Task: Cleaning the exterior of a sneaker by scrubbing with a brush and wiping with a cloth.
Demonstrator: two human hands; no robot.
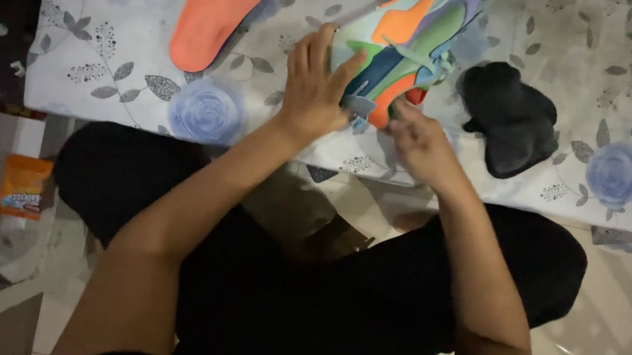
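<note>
Nearest the camera: the person's lap in black clothing, both forearms reaching forward over it to the table edge. At the lower left, on the floor, lies an orange packet (23, 186).

Left hand (314, 83): palm laid against the side of the shoe (408, 46), fingers extended upward and slightly spread, thumb angled onto the shoe's panel. It touches the shoe flat rather than pinching it.

Right hand (418, 137): fingers drawn together at the shoe's near end, beside the red and orange parts. They appear to pinch something small there; what it is cannot be told, as the fingertips are blurred.

The shoe, multicoloured in green, orange, blue and purple, lies tilted on the floral cloth (110, 54) near the table's front edge, between the two hands.

Just right of the shoe: a crumpled black sock (510, 116), apart from the right hand.

Further back, left of the shoe: an orange insole (220, 7), flat on the cloth.
</note>
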